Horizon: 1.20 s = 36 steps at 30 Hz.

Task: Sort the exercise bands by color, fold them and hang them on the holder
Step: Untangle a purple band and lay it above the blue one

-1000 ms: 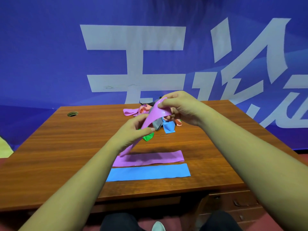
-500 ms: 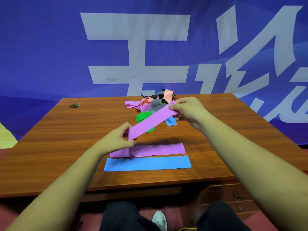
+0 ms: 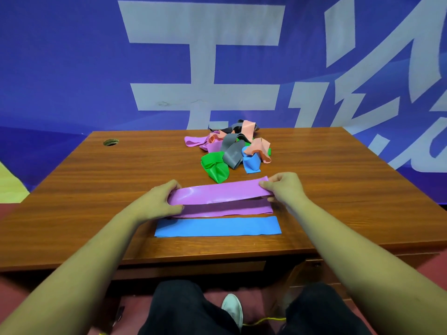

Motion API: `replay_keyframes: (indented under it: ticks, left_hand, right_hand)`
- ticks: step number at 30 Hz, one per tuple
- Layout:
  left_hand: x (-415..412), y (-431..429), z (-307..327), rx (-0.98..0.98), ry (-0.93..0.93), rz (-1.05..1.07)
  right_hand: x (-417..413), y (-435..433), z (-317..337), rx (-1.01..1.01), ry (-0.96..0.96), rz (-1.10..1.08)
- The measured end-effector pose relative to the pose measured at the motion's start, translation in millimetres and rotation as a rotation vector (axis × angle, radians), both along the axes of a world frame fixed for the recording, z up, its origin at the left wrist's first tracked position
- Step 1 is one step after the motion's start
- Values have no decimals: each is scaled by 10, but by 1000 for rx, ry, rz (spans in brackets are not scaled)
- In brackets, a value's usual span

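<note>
— Where is the purple band?
— You hold it stretched flat, just above a second purple band lying on the table. The fingers of your left hand pinch one end, and your right hand pinches the other.
— And around it?
— A flat blue band lies nearer you, and a tangled pile sits farther back.
</note>
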State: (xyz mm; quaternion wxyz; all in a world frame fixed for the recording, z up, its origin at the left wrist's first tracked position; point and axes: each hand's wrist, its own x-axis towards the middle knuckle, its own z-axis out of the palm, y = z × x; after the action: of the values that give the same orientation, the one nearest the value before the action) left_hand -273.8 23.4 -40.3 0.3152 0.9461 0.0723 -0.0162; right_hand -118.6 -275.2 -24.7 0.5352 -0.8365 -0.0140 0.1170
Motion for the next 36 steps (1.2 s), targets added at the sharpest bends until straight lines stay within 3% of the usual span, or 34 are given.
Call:
replay_keyframes:
  ticks: [7, 12, 15, 24, 30, 36]
  left_hand:
    - [18, 75, -148, 141, 32, 1]
    - [3, 86, -259, 133, 32, 2]
    - [-7, 111, -283, 234, 25, -22]
    - [-105, 153, -413, 2, -75, 78]
    - [-39, 90, -397, 92, -116, 174]
    - [513, -169, -133, 52, -199, 188]
  right_hand:
    - [-58, -56, -325, -126, -44, -57]
    - [-70, -91, -451, -293, -159, 4]
    - [-75, -80, -496, -376, -221, 36]
    - [-179, -72, -652, -488, -350, 30]
    - [-99, -6, -585, -498, -491, 77]
    - [177, 490, -302, -432, -473, 225]
